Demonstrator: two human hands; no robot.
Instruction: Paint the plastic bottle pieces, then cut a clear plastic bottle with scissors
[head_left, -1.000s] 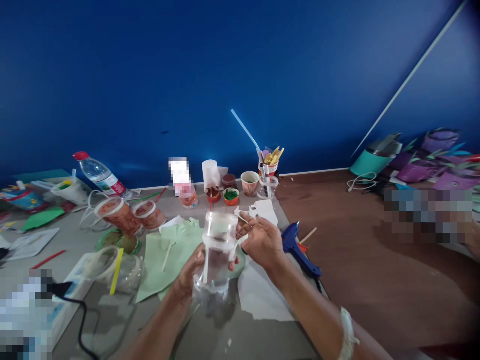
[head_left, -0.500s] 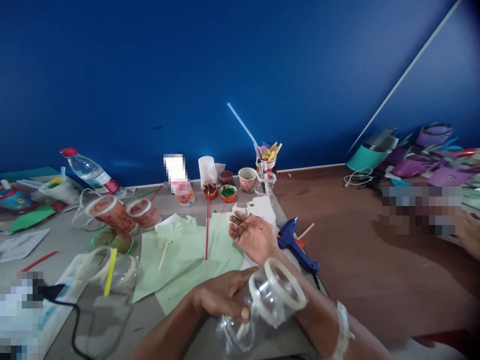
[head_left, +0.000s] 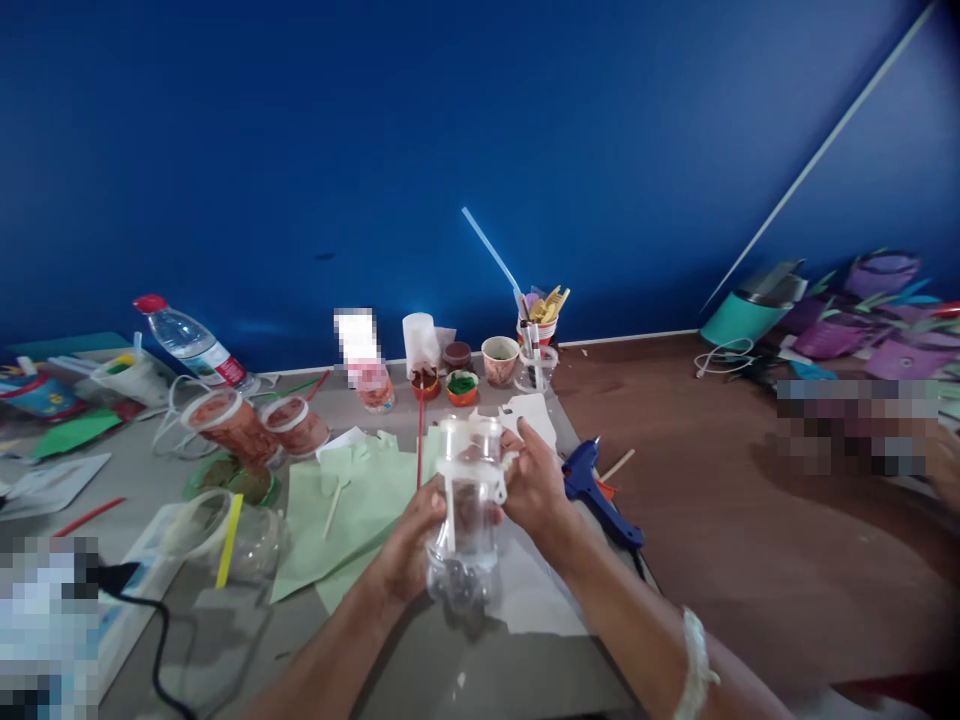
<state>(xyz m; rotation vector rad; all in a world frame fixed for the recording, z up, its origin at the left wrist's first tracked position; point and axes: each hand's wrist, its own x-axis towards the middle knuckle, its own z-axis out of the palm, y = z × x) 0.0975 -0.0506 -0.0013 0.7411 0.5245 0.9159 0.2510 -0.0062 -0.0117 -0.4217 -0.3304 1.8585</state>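
Observation:
Upright in front of me stands a cut clear plastic bottle (head_left: 472, 535) with a white band and a pale stick or strip along it. My left hand (head_left: 411, 535) is closed round its left side. The fingers of my right hand (head_left: 536, 480) are closed on its right side, by a small white piece at the band. Light green paper sheets (head_left: 360, 520) lie to the left of the bottle. A blue glue gun (head_left: 600, 490) lies just right of my right hand.
Brown-painted cups (head_left: 236, 430), another clear plastic piece (head_left: 259, 540) with a yellow strip and a water bottle (head_left: 196, 345) stand on the left. At the back are a green paint pot (head_left: 462, 387) and a cup of spoons (head_left: 540, 325). A co-worker's hand (head_left: 946, 460) shows far right.
The clear plastic bottle has been raised and turned from tilted to upright. My right hand, open and apart before, has come in against its right side. My left hand still holds it.

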